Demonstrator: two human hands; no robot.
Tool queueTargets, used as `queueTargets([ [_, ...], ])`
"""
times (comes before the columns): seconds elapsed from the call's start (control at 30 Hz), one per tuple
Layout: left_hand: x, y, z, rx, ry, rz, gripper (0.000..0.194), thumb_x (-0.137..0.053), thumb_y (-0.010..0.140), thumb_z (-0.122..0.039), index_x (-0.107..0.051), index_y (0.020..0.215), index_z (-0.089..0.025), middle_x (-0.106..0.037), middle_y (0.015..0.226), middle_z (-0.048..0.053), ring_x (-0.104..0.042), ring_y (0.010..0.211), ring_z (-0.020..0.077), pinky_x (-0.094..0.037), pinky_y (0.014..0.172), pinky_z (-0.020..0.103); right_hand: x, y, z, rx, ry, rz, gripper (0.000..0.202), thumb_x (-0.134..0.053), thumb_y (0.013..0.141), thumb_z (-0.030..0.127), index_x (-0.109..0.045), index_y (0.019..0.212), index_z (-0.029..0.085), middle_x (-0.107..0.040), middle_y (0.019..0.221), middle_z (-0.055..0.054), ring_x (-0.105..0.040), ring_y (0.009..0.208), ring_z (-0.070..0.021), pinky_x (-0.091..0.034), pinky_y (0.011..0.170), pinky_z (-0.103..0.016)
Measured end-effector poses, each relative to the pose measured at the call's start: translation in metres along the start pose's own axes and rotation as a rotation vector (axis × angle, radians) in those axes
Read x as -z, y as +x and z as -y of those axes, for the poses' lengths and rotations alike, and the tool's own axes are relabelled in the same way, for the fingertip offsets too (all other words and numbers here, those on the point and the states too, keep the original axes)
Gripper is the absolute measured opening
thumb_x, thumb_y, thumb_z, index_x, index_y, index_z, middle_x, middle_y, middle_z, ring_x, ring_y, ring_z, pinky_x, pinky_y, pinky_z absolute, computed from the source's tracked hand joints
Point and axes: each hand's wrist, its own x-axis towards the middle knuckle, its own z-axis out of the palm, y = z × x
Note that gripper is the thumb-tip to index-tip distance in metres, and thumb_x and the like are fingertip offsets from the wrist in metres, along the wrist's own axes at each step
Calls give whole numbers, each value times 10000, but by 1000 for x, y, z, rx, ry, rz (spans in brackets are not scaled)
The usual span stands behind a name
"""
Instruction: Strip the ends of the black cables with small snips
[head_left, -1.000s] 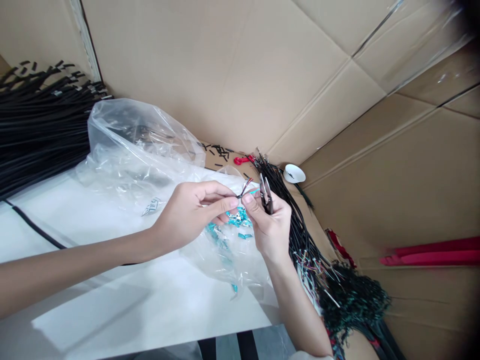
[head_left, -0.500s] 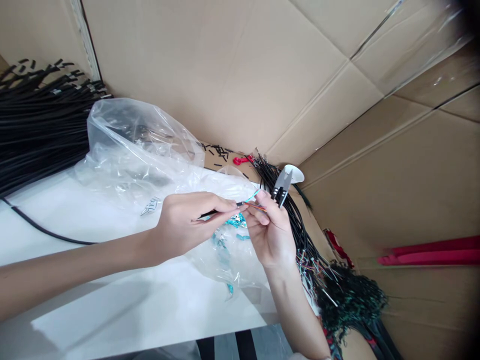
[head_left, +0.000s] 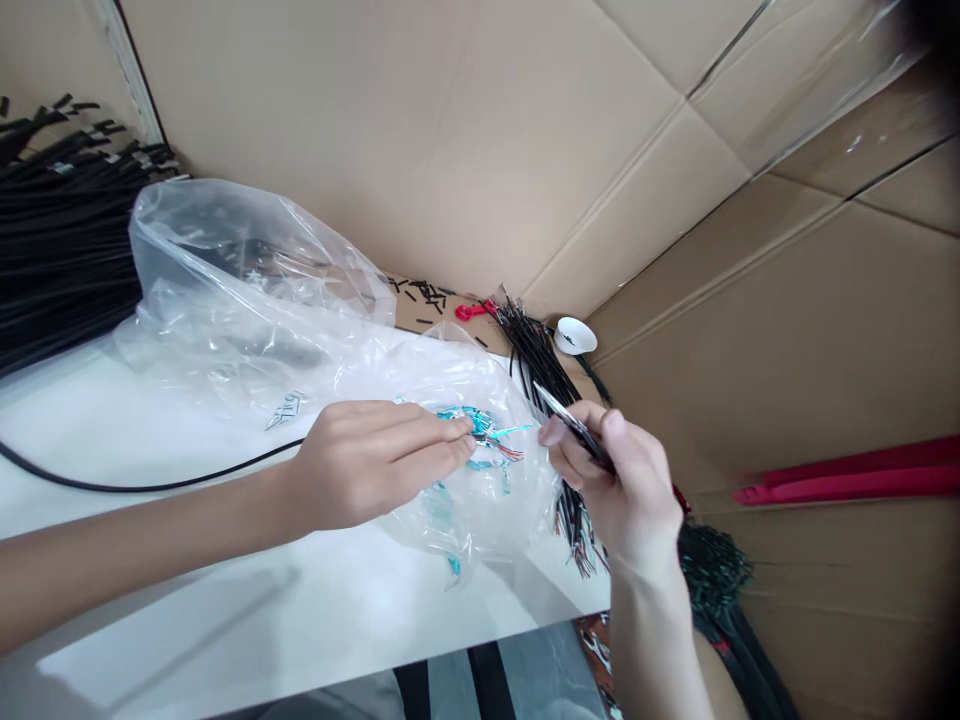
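My left hand is closed on the end of a black cable, which trails off to the left over the white table. Past my fingertips stick out thin red wires and a twisted teal strand. My right hand grips a pair of snips, their bright blades pointing up and left, a little apart from the stripped end. Under and behind my left fingers, teal foil scraps lie on a clear plastic bag.
A thick bundle of black cables fills the left side. Behind my right hand lies a stack of stripped cables, with a white cup and a red tool handle nearby. Cardboard walls enclose the table.
The snips have swung from pointing up beside my right palm to lying in its grip, aimed left. My right fingers have left the wires and moved right.
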Motion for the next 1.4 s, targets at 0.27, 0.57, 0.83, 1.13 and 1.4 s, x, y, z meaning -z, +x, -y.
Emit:
queueTargets([
  [0.27,-9,-21,8,-85,-107,35,341,-662,909,-144,-733,1144,-382,-774,1168,-13,-777,914,195,-641,813,284,25,-24,39,560,-1003,132,52,-627,939,235,-647,910,196,-660,737,-44,-598,654,-187,-456,631,-332],
  [0.57,-8,-27,13,-74,-108,212,284,-636,926,-217,-732,1140,-378,-758,1210,-4,-771,947,220,-655,807,336,18,-14,48,661,-1116,344,138,-567,954,156,-616,830,192,-615,635,-20,-496,529,-160,-439,659,-357],
  [0.83,-6,-26,14,-130,-119,180,353,-664,904,-195,-703,1190,-398,-748,1237,-20,-768,980,209,-636,816,304,18,-12,45,677,-1117,365,146,-567,957,153,-606,819,184,-625,632,-22,-501,526,-154,-441,650,-347],
  [1.13,-7,-23,13,-278,-4,88,264,-662,914,-180,-726,1108,-348,-753,1225,-12,-766,970,193,-635,771,280,16,-11,41,663,-1094,366,121,-575,959,145,-600,847,184,-620,630,-14,-514,539,-153,-458,664,-340],
  [1.4,-6,-22,11,-477,275,-26,223,-574,943,-140,-733,1050,-255,-767,1180,2,-726,1055,148,-617,880,254,17,-14,31,620,-1039,352,159,-599,989,259,-595,870,155,-622,672,-38,-574,629,-181,-487,645,-324],
])
